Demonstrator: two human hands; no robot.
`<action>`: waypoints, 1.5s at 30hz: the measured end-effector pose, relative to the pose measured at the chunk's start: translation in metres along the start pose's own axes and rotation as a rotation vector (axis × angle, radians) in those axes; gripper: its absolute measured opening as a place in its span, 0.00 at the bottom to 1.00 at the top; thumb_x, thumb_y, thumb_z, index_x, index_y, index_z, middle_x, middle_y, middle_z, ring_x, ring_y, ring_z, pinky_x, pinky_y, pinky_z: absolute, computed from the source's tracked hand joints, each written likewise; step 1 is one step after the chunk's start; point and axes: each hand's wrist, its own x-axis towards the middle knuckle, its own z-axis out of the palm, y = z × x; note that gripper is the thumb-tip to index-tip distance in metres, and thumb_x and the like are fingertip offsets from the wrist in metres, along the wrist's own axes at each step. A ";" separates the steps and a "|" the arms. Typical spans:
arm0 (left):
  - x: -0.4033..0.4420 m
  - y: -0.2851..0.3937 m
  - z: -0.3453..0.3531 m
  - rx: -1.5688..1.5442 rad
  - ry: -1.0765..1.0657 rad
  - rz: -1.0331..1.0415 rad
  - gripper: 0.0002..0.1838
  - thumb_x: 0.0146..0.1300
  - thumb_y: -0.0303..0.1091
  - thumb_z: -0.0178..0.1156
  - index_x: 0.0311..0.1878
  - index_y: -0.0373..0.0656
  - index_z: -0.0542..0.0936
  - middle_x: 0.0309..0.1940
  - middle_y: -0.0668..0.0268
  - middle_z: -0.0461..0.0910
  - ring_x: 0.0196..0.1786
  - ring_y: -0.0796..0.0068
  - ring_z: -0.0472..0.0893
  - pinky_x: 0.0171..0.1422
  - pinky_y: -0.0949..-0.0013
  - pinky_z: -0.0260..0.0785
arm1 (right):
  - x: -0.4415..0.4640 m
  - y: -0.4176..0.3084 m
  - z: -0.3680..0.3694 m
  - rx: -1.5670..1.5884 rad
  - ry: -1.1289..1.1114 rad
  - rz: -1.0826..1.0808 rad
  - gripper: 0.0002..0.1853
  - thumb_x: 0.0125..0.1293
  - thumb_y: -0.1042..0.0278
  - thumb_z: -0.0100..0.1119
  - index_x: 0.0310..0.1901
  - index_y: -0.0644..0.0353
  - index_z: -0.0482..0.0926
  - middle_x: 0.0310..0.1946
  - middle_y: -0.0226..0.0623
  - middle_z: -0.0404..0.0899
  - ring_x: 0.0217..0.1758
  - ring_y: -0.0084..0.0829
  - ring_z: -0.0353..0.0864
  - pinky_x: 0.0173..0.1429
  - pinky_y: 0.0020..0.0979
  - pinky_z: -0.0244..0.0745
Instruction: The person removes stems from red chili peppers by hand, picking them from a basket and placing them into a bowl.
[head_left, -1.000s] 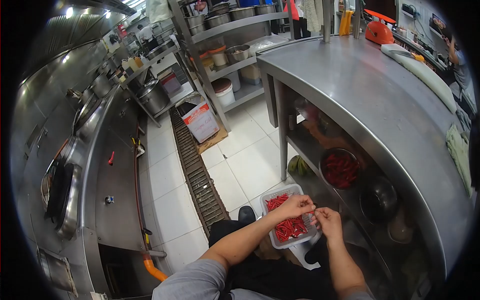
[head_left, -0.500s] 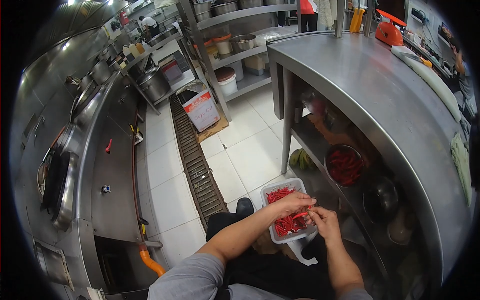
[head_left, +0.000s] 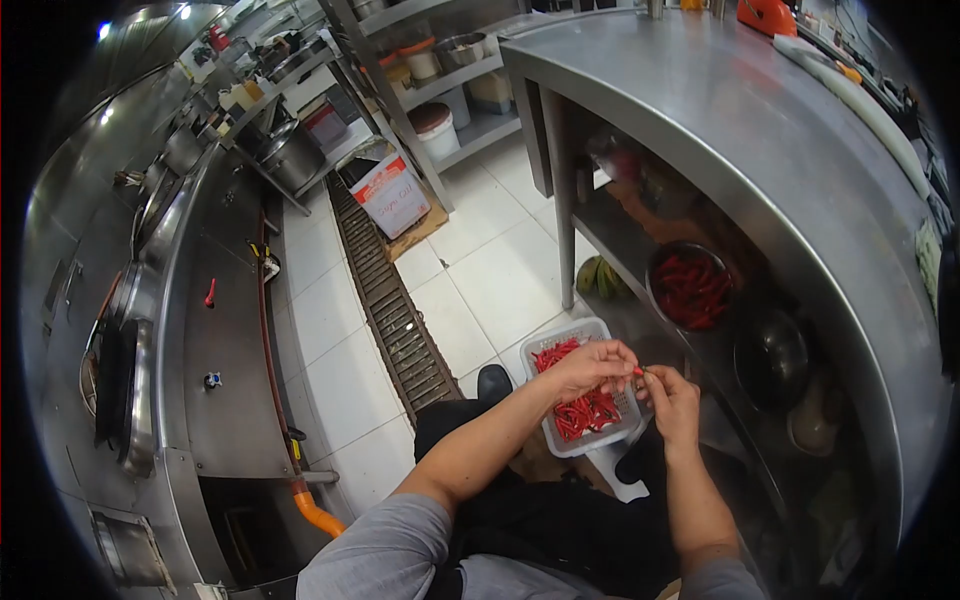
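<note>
My left hand (head_left: 598, 368) and my right hand (head_left: 672, 402) meet over the right side of a light plastic basket (head_left: 606, 437). Between their fingertips is a red chili pepper (head_left: 638, 371), mostly covered, with a bit of green at its right end. Both hands are closed in a pinch on it. Many red chilies (head_left: 583, 415) lie in the basket beneath, partly hidden by my left hand. On the low shelf to the right stands a round bowl (head_left: 655, 305) filled with more red chilies (head_left: 692, 285).
A steel counter (head_left: 690, 90) curves along the right, over a lower shelf holding a dark round pot (head_left: 770, 360). Green bananas (head_left: 598, 278) lie near its leg. A floor drain grate (head_left: 385, 320), a soya oil box (head_left: 392, 197) and a cooking range (head_left: 225, 370) are left.
Both hands have risen slightly and drawn together at the fingertips. The chili that stuck out leftward from my right hand no longer shows that way. The camera view has tilted down.
</note>
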 end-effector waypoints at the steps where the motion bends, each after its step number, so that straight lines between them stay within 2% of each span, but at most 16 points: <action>1: 0.001 0.000 -0.001 0.077 0.028 0.049 0.08 0.66 0.30 0.59 0.45 0.38 0.76 0.31 0.66 0.78 0.29 0.79 0.79 0.27 0.80 0.66 | 0.000 0.001 0.000 -0.032 -0.043 0.013 0.06 0.66 0.74 0.57 0.39 0.68 0.80 0.26 0.34 0.83 0.25 0.20 0.80 0.29 0.22 0.72; 9: 0.000 0.001 -0.002 0.003 0.023 0.028 0.08 0.64 0.30 0.62 0.42 0.39 0.76 0.28 0.66 0.78 0.26 0.81 0.78 0.25 0.82 0.63 | 0.002 0.003 0.000 0.115 -0.167 0.148 0.07 0.65 0.75 0.55 0.40 0.71 0.77 0.26 0.36 0.83 0.25 0.20 0.80 0.29 0.22 0.71; 11: -0.002 0.004 0.001 -0.054 0.011 0.015 0.07 0.64 0.30 0.61 0.41 0.39 0.77 0.28 0.66 0.78 0.26 0.80 0.78 0.25 0.81 0.63 | 0.000 -0.001 0.001 0.126 -0.163 0.137 0.07 0.65 0.76 0.54 0.39 0.71 0.77 0.25 0.36 0.82 0.23 0.21 0.79 0.29 0.23 0.72; 14: -0.003 0.006 0.003 -0.175 0.017 -0.015 0.07 0.65 0.32 0.61 0.41 0.39 0.77 0.28 0.65 0.78 0.26 0.79 0.78 0.25 0.80 0.63 | -0.003 -0.006 0.001 -0.004 -0.127 -0.057 0.05 0.65 0.76 0.53 0.39 0.69 0.76 0.25 0.38 0.81 0.23 0.25 0.80 0.29 0.26 0.73; 19: -0.002 0.003 0.007 -0.268 0.179 -0.111 0.07 0.66 0.35 0.61 0.38 0.41 0.78 0.27 0.68 0.78 0.26 0.81 0.77 0.25 0.81 0.64 | -0.006 -0.016 0.003 -0.282 -0.119 -0.306 0.05 0.63 0.75 0.55 0.40 0.63 0.77 0.30 0.45 0.80 0.32 0.44 0.82 0.36 0.38 0.75; 21: -0.006 0.009 0.007 -0.231 0.104 -0.154 0.09 0.66 0.37 0.60 0.35 0.43 0.78 0.25 0.71 0.77 0.25 0.85 0.75 0.26 0.81 0.65 | -0.008 -0.005 0.006 -0.358 -0.100 -0.376 0.07 0.63 0.74 0.56 0.42 0.62 0.77 0.34 0.48 0.79 0.38 0.50 0.80 0.40 0.43 0.74; 22: -0.001 0.005 0.014 -0.239 0.247 -0.130 0.10 0.65 0.39 0.62 0.33 0.43 0.78 0.24 0.71 0.77 0.23 0.85 0.74 0.23 0.82 0.61 | -0.008 -0.001 0.006 -0.387 -0.096 -0.404 0.07 0.63 0.74 0.56 0.42 0.61 0.78 0.34 0.48 0.79 0.38 0.51 0.79 0.40 0.43 0.73; 23: -0.001 0.001 0.000 -0.165 0.138 -0.165 0.11 0.64 0.41 0.62 0.33 0.43 0.78 0.22 0.71 0.76 0.21 0.85 0.73 0.20 0.82 0.57 | -0.007 -0.002 0.006 -0.367 -0.127 -0.368 0.07 0.63 0.74 0.56 0.42 0.61 0.78 0.35 0.49 0.79 0.39 0.53 0.78 0.42 0.44 0.73; 24: 0.004 -0.006 -0.006 -0.139 0.184 -0.146 0.11 0.65 0.41 0.62 0.33 0.44 0.78 0.20 0.72 0.75 0.20 0.84 0.73 0.18 0.81 0.55 | -0.004 0.005 0.006 -0.347 -0.117 -0.433 0.08 0.63 0.74 0.56 0.43 0.64 0.77 0.32 0.46 0.80 0.33 0.45 0.81 0.36 0.39 0.74; 25: 0.002 -0.001 -0.001 -0.078 0.248 -0.136 0.11 0.66 0.40 0.61 0.34 0.43 0.78 0.21 0.71 0.76 0.20 0.83 0.72 0.19 0.81 0.55 | -0.003 0.007 0.005 -0.357 -0.108 -0.397 0.08 0.63 0.74 0.56 0.43 0.64 0.77 0.32 0.46 0.80 0.33 0.45 0.81 0.36 0.39 0.74; 27: 0.000 0.007 -0.001 -0.031 0.172 -0.074 0.10 0.66 0.38 0.60 0.36 0.41 0.78 0.23 0.70 0.77 0.22 0.83 0.73 0.22 0.82 0.57 | 0.001 0.010 0.005 0.006 -0.198 -0.002 0.09 0.65 0.74 0.54 0.45 0.67 0.77 0.28 0.39 0.81 0.25 0.29 0.80 0.28 0.30 0.73; 28: -0.002 0.009 0.001 -0.035 0.162 -0.089 0.10 0.66 0.38 0.60 0.36 0.41 0.78 0.23 0.70 0.77 0.22 0.83 0.73 0.22 0.82 0.57 | 0.003 0.011 0.005 0.005 -0.186 0.011 0.09 0.65 0.74 0.54 0.45 0.67 0.77 0.28 0.39 0.81 0.25 0.29 0.80 0.28 0.30 0.73; 30: -0.003 0.012 0.002 0.081 0.208 -0.008 0.10 0.67 0.35 0.59 0.42 0.37 0.78 0.28 0.69 0.80 0.27 0.83 0.76 0.26 0.82 0.60 | 0.006 0.014 0.006 0.210 -0.162 0.160 0.10 0.67 0.72 0.53 0.45 0.69 0.77 0.25 0.32 0.79 0.21 0.17 0.76 0.24 0.22 0.69; 40: -0.003 0.010 0.000 0.233 0.115 0.018 0.10 0.68 0.34 0.57 0.44 0.37 0.79 0.29 0.67 0.79 0.29 0.83 0.76 0.27 0.81 0.61 | 0.007 0.014 0.003 0.198 -0.217 0.247 0.11 0.67 0.71 0.52 0.45 0.70 0.77 0.23 0.31 0.78 0.20 0.18 0.75 0.23 0.22 0.68; 43: -0.003 0.010 0.003 0.164 0.094 0.018 0.10 0.68 0.35 0.57 0.44 0.37 0.79 0.29 0.67 0.79 0.29 0.82 0.76 0.28 0.81 0.61 | 0.004 0.010 0.002 0.155 -0.201 0.178 0.11 0.66 0.73 0.52 0.44 0.70 0.77 0.23 0.31 0.78 0.20 0.18 0.75 0.23 0.23 0.67; 45: -0.003 0.011 0.002 0.021 0.123 -0.046 0.11 0.67 0.37 0.56 0.42 0.37 0.79 0.28 0.66 0.79 0.29 0.79 0.76 0.29 0.79 0.62 | 0.003 0.006 0.002 0.068 -0.194 0.128 0.10 0.64 0.74 0.52 0.44 0.67 0.78 0.21 0.35 0.78 0.20 0.23 0.76 0.25 0.27 0.69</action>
